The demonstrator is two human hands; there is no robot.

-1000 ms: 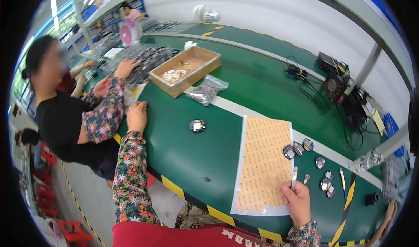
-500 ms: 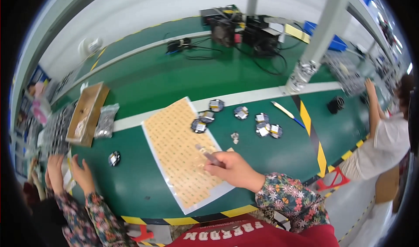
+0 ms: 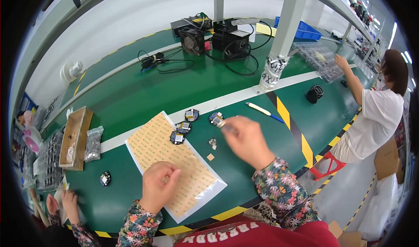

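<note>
Fingers pinched together, my right hand (image 3: 248, 142) is closed on what look like tweezers, mostly hidden; a silvery tip (image 3: 221, 124) shows at a round black circuit board (image 3: 215, 117). Curled over the yellow sheet of small stickers (image 3: 150, 138), my left hand (image 3: 159, 185) is closed; what it holds, if anything, is hidden. The sheet lies on a white backing. By its upper right corner lie more round boards, one apart (image 3: 191, 114) and two touching (image 3: 177, 137). Small scraps (image 3: 212, 143) and a tan square (image 3: 211, 157) rest between the sheet and my right hand.
A wooden box (image 3: 75, 138), a bag of small parts (image 3: 93, 144) and another round board (image 3: 104, 178) are at left, near another person's hands (image 3: 70, 204). A white-and-blue knife-like tool (image 3: 265, 112) and black cylinder (image 3: 314, 94) lie right. Another person (image 3: 379, 111) works beyond the post (image 3: 283, 37).
My right hand has moved from above the sticker sheet up and right to a round board. My left hand has come over the sheet from the left. The view has shifted right.
</note>
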